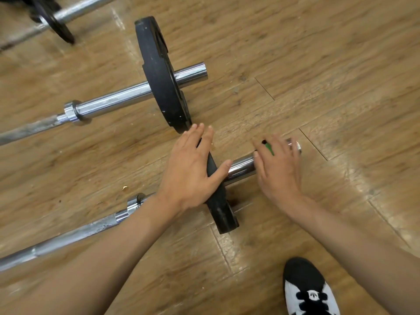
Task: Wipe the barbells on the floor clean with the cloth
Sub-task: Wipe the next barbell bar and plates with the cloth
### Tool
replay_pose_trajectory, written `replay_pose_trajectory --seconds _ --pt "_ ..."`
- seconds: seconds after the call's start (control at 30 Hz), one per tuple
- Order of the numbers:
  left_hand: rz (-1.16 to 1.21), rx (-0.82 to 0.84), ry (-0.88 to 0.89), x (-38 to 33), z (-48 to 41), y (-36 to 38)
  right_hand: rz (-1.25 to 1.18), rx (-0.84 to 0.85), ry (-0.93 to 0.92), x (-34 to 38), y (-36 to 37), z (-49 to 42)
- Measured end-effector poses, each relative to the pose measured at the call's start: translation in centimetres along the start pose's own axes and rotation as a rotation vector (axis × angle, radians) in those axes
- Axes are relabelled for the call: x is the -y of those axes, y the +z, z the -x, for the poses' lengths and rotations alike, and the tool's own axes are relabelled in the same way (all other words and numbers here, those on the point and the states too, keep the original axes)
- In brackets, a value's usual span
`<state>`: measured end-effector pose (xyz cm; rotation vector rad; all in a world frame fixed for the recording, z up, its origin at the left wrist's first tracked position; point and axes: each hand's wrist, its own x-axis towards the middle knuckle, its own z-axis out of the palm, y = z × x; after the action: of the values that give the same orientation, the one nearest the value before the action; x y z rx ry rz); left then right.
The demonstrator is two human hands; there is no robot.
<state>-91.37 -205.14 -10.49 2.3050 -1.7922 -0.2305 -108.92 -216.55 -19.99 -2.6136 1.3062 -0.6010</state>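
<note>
On the floor [341,87], the nearest barbell [241,167] looks heavy, rigid and likely to roll. The left hand [193,169] presses flat-fingered on its black plate [223,214]. The right hand [279,169] covers the slick chrome sleeve end over something green [269,149], probably the cloth. Blur hides whether it grips.

Three barbells lie side by side on the floor [318,76]: the nearest barbell [241,168] in front, the middle barbell [113,101] behind it, the far barbell [75,11] at the rear left. A shoe [309,289] stands front-right.
</note>
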Motion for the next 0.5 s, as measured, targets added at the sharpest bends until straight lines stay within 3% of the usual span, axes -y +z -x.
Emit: replay_pose_trajectory --seconds 0.1,0.17,0.23,0.33,0.4,0.43,0.5 --pt "-0.159 -0.063 -0.013 0.5 -0.3 -0.4 -0.045 0.084 -0.326 3.9 1.8 0.6" --pt "-0.204 -0.116 0.031 -0.2 0.5 -0.1 -0.019 0.061 -0.474 2.5 1.8 -0.2" --pt "-0.188 -0.129 0.035 -1.2 1.3 0.8 -0.003 -0.019 -0.412 -0.8 1.8 -1.2" --pt "-0.154 -0.158 -0.036 -1.8 0.7 1.2 -0.016 -0.125 -0.051 -5.1 0.9 -1.7" --pt "-0.134 -0.15 -0.051 -1.8 -0.1 1.0 -0.014 -0.159 0.074 -4.4 1.1 -2.0" --pt "-0.121 -0.144 -0.056 -1.6 -0.6 1.0 -0.019 -0.155 0.056 -2.9 1.5 -2.0" --pt "-0.119 -0.136 -0.079 -0.8 -1.5 0.7 -0.05 -0.106 -0.147 0.9 2.8 -1.7"
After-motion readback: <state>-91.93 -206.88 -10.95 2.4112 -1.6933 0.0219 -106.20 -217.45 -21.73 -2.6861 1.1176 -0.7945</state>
